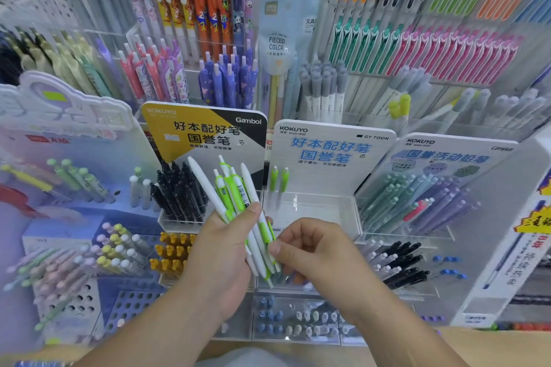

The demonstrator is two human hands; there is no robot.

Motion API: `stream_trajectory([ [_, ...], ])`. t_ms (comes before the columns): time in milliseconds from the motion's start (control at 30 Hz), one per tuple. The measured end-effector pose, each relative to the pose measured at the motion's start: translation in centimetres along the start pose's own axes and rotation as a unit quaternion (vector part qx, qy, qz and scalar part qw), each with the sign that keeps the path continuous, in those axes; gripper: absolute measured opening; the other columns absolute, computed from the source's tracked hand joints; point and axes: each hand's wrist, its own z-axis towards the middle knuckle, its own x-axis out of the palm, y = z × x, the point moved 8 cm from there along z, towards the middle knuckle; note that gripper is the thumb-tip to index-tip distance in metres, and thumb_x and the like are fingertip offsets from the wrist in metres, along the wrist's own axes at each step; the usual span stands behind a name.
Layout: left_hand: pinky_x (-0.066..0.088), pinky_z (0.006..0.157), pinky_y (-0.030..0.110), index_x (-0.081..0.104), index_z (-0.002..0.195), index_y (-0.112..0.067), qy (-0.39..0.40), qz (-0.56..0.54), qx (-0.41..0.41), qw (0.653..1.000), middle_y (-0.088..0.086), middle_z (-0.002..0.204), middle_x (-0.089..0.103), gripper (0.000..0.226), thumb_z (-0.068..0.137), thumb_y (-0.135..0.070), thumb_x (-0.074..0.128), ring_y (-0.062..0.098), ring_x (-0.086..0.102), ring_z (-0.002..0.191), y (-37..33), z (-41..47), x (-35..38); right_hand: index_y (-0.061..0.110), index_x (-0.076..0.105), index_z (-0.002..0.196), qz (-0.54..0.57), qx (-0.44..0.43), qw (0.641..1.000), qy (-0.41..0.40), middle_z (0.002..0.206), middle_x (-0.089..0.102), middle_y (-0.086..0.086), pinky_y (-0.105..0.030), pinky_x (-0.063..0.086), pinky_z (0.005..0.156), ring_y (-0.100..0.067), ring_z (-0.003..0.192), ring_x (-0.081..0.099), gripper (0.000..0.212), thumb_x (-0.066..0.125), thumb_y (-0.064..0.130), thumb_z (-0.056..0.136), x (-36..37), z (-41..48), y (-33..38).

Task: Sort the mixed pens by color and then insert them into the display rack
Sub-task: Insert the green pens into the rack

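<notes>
Tiered display counter [492, 343], stock placed from the left hand's [220, 250] grip on the green-and-white pens [235, 188]:
- just behind, to the right: clear rack [313, 211], white Kokuyo card, two green pens [278, 179] upright
- behind, left: black pens [179, 191], yellow-black card
- left, below: yellow-capped pens [173, 250]
- right: teal and purple pens [417, 199]
- right, below: black-and-white pens [399, 262]
- beneath: tray of grey-blue caps [268, 319]
</notes>
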Motion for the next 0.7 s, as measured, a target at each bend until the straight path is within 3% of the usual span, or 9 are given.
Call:
stream_trajectory([
  [200, 0.055, 0.057, 0.038, 0.065, 0.096, -0.011, -0.017, -0.009, 0.014, 1.000, 0.004, 0.066, 0.058, 0.008, 0.090, -0.014, 0.062, 0.018, 0.063, 0.062, 0.4, -0.1, 0.3, 0.015, 0.072, 0.081, -0.031, -0.027, 0.999, -0.019, 0.069, 0.067, -0.002, -0.026, 0.049, 0.057, -0.010, 0.059, 0.056, 0.012, 0.084, 0.017, 0.078, -0.2, 0.2, -0.4],
  [367, 0.055, 0.084, 0.056, 0.068, 0.099, -0.011, -0.025, -0.004, -0.003, 1.000, 0.012, 0.087, 0.062, 0.016, 0.084, -0.016, 0.067, 0.032, 0.063, 0.087, 1.0, 0.0, -0.1, 0.018, 0.068, 0.079, -0.093, -0.040, 0.994, -0.036, 0.069, 0.065, -0.003, -0.038, 0.054, 0.063, -0.011, 0.062, 0.055, 0.012, 0.080, 0.019, 0.082, -0.6, -0.1, -0.5],
  [467, 0.060, 0.060, 0.043, 0.067, 0.100, -0.011, -0.015, 0.004, -0.007, 1.000, 0.010, 0.079, 0.066, 0.010, 0.090, -0.010, 0.064, 0.025, 0.070, 0.074, 1.0, -0.1, -0.1, 0.023, 0.066, 0.084, -0.110, -0.026, 0.993, -0.020, 0.071, 0.069, -0.005, -0.039, 0.055, 0.068, -0.013, 0.062, 0.059, 0.010, 0.075, 0.020, 0.086, -0.6, -0.3, -0.8],
  [533, 0.057, 0.052, 0.035, 0.067, 0.100, -0.011, -0.017, 0.003, -0.012, 1.000, 0.006, 0.073, 0.068, 0.011, 0.091, -0.008, 0.063, 0.020, 0.071, 0.065, 1.0, -0.1, 0.0, 0.022, 0.066, 0.091, -0.092, -0.012, 0.996, -0.013, 0.071, 0.071, -0.006, -0.041, 0.056, 0.070, -0.016, 0.062, 0.062, 0.008, 0.073, 0.018, 0.089, -0.6, -0.3, -1.0],
  [600, 0.060, 0.063, 0.042, 0.068, 0.100, -0.011, -0.026, 0.002, -0.013, 1.000, 0.006, 0.077, 0.071, 0.012, 0.089, -0.008, 0.065, 0.024, 0.071, 0.077, 1.1, 0.0, -0.2, 0.014, 0.068, 0.097, -0.032, 0.001, 0.999, -0.018, 0.072, 0.072, -0.007, -0.040, 0.057, 0.068, -0.018, 0.062, 0.064, 0.008, 0.070, 0.012, 0.090, -0.6, -0.4, -1.0],
  [667, 0.058, 0.081, 0.049, 0.070, 0.101, -0.011, -0.041, 0.005, -0.009, 0.999, 0.006, 0.083, 0.073, 0.013, 0.089, -0.008, 0.065, 0.029, 0.067, 0.090, 1.0, 0.1, -0.6, 0.005, 0.069, 0.095, 0.044, 0.003, 0.998, -0.048, 0.070, 0.070, -0.008, -0.030, 0.055, 0.060, -0.019, 0.062, 0.062, 0.006, 0.068, 0.005, 0.090, -1.3, -0.5, -1.0],
  [700, 0.056, 0.081, 0.049, 0.069, 0.104, -0.010, -0.044, 0.007, -0.008, 0.999, 0.007, 0.084, 0.074, 0.015, 0.091, -0.007, 0.063, 0.029, 0.067, 0.089, 1.0, 0.2, -0.8, 0.004, 0.070, 0.093, 0.076, -0.001, 0.994, -0.075, 0.068, 0.068, -0.008, -0.028, 0.054, 0.059, -0.019, 0.062, 0.060, 0.004, 0.067, 0.004, 0.090, -2.1, -0.6, -0.9],
])
